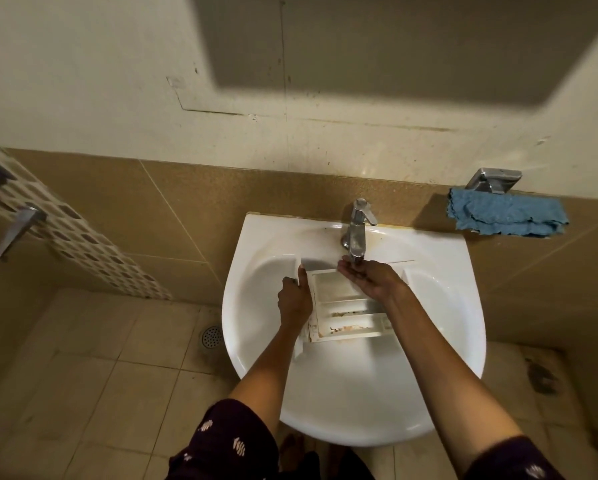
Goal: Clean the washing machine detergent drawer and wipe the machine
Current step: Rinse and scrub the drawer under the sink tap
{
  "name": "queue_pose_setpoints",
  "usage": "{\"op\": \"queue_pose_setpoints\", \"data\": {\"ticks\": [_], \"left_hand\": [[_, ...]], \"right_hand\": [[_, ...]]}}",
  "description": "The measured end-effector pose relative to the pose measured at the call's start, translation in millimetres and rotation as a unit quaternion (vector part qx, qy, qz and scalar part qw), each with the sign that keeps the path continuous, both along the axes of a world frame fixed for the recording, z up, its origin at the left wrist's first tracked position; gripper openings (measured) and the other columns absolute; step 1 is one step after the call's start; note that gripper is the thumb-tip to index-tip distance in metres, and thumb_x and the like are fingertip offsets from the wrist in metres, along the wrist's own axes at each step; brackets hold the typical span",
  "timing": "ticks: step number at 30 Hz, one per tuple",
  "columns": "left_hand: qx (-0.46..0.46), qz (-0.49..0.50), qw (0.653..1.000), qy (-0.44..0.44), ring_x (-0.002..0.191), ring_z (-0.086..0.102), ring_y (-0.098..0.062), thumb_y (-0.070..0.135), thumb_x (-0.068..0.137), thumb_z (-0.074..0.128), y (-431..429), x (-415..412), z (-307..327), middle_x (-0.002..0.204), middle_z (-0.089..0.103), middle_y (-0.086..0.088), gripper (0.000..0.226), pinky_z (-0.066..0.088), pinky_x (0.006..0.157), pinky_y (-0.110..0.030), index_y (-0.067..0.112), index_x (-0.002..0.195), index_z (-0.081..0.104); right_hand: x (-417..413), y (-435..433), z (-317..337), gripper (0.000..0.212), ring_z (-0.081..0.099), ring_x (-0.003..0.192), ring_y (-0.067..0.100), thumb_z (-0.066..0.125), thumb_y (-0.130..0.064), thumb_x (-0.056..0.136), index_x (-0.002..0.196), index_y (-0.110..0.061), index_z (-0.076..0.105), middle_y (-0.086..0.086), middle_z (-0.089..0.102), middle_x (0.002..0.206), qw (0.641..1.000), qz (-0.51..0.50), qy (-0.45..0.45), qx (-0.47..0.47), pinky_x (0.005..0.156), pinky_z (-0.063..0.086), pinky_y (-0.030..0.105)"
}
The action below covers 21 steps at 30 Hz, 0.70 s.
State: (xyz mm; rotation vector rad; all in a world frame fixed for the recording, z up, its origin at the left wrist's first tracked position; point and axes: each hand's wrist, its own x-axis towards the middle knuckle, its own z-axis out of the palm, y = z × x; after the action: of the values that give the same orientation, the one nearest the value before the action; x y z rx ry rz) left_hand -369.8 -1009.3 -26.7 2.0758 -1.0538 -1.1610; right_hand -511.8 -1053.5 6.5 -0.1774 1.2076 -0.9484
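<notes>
A white detergent drawer (339,306) lies in the white sink (429,323), its compartments facing up with brown residue along the near sections. My left hand (295,299) grips the drawer's left side wall, thumb along the edge. My right hand (368,277) is cupped palm-up over the drawer's far right corner, right under the chrome tap's (356,230) spout. I cannot tell whether water is running.
A blue cloth (505,214) hangs on a chrome holder (495,180) on the wall to the right of the sink. A metal lever handle (15,232) sticks out at the far left. A round floor drain (211,336) lies left of the basin.
</notes>
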Motion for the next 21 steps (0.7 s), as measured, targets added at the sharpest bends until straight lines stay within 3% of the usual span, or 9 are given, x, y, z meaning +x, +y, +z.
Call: {"op": "queue_pose_setpoints", "data": {"ticks": [2, 4, 5, 6, 7, 8, 14, 17, 21], "left_hand": [[-0.001, 0.002, 1.0, 0.002, 0.105, 0.058, -0.034, 0.052, 0.096, 0.024, 0, 0, 0, 0.114, 0.061, -0.018, 0.062, 0.045, 0.093, -0.042, -0.001, 0.115, 0.05], [-0.002, 0.002, 1.0, 0.002, 0.105, 0.059, -0.033, 0.051, 0.097, 0.024, 0, 1, -1, 0.113, 0.061, -0.017, 0.061, 0.045, 0.092, -0.041, -0.001, 0.115, 0.05], [-0.003, 0.0, 1.0, 0.004, 0.104, 0.059, -0.032, 0.051, 0.097, 0.025, 0, 1, -2, 0.112, 0.062, -0.017, 0.06, 0.045, 0.092, -0.041, 0.0, 0.114, 0.051], [-0.005, -0.002, 1.0, 0.006, 0.103, 0.06, -0.032, 0.05, 0.097, 0.025, 0, 1, -3, 0.111, 0.062, -0.016, 0.059, 0.046, 0.092, -0.041, 0.001, 0.114, 0.051], [-0.006, -0.002, 1.0, 0.007, 0.103, 0.06, -0.031, 0.05, 0.097, 0.025, 0, 1, -3, 0.111, 0.062, -0.015, 0.058, 0.046, 0.092, -0.041, 0.001, 0.114, 0.051], [-0.006, -0.002, 1.0, 0.007, 0.104, 0.06, -0.031, 0.05, 0.097, 0.025, 0, 0, -3, 0.112, 0.062, -0.015, 0.058, 0.046, 0.092, -0.04, 0.001, 0.115, 0.05], [-0.004, 0.007, 1.0, 0.005, 0.103, 0.06, -0.032, 0.05, 0.097, 0.027, -1, -1, -4, 0.113, 0.062, -0.017, 0.056, 0.046, 0.094, -0.041, 0.002, 0.114, 0.05], [0.001, 0.006, 1.0, 0.005, 0.105, 0.059, -0.033, 0.051, 0.096, 0.026, -1, -1, -3, 0.114, 0.061, -0.017, 0.057, 0.045, 0.094, -0.041, 0.002, 0.115, 0.049], [0.004, 0.007, 1.0, 0.008, 0.106, 0.058, -0.034, 0.053, 0.096, 0.025, -1, -1, -5, 0.115, 0.061, -0.018, 0.059, 0.045, 0.094, -0.042, 0.002, 0.116, 0.049]], "right_hand": [[8, 0, -1, 0.024, 0.058, 0.079, 0.026, 0.03, 0.019, 0.091, 0.092, 0.018, 0.054, 0.018, 0.054, 0.082, 0.998, 0.04, 0.034, -0.019, 0.095, 0.05, 0.035], [10, 1, -9, 0.019, 0.06, 0.066, 0.02, 0.04, 0.015, 0.088, 0.099, 0.02, 0.055, 0.02, 0.054, 0.08, 0.959, 0.183, 0.214, -0.025, 0.063, 0.056, 0.022], [7, 3, -14, 0.014, 0.06, 0.07, 0.021, 0.047, 0.007, 0.088, 0.093, 0.011, 0.059, 0.019, 0.056, 0.082, 0.89, 0.283, 0.356, -0.031, 0.059, 0.052, 0.02], [2, 4, -19, 0.013, 0.061, 0.082, 0.026, 0.051, -0.002, 0.087, 0.09, 0.007, 0.06, 0.019, 0.06, 0.089, 0.793, 0.361, 0.487, -0.048, 0.065, 0.05, 0.023], [-4, 6, -25, 0.019, 0.06, 0.098, 0.031, 0.051, -0.008, 0.088, 0.097, 0.004, 0.062, 0.02, 0.062, 0.101, 0.705, 0.41, 0.575, -0.064, 0.076, 0.048, 0.027], [-7, 9, -30, 0.025, 0.056, 0.109, 0.033, 0.048, -0.01, 0.09, 0.109, 0.001, 0.061, 0.02, 0.06, 0.114, 0.661, 0.432, 0.609, -0.077, 0.086, 0.045, 0.03], [27, 30, -35, 0.038, 0.05, 0.122, 0.028, 0.048, -0.003, 0.091, 0.129, -0.005, 0.053, 0.012, 0.049, 0.137, 0.609, 0.531, 0.541, -0.233, 0.103, 0.039, 0.031], [9, 31, -31, 0.032, 0.055, 0.116, 0.029, 0.047, -0.008, 0.089, 0.119, -0.006, 0.058, 0.013, 0.057, 0.127, 0.58, 0.529, 0.593, -0.179, 0.095, 0.044, 0.034], [-14, 25, -20, 0.037, 0.052, 0.12, 0.031, 0.039, -0.007, 0.092, 0.127, -0.003, 0.049, 0.015, 0.054, 0.129, 0.53, 0.478, 0.695, -0.09, 0.097, 0.042, 0.036]]}}
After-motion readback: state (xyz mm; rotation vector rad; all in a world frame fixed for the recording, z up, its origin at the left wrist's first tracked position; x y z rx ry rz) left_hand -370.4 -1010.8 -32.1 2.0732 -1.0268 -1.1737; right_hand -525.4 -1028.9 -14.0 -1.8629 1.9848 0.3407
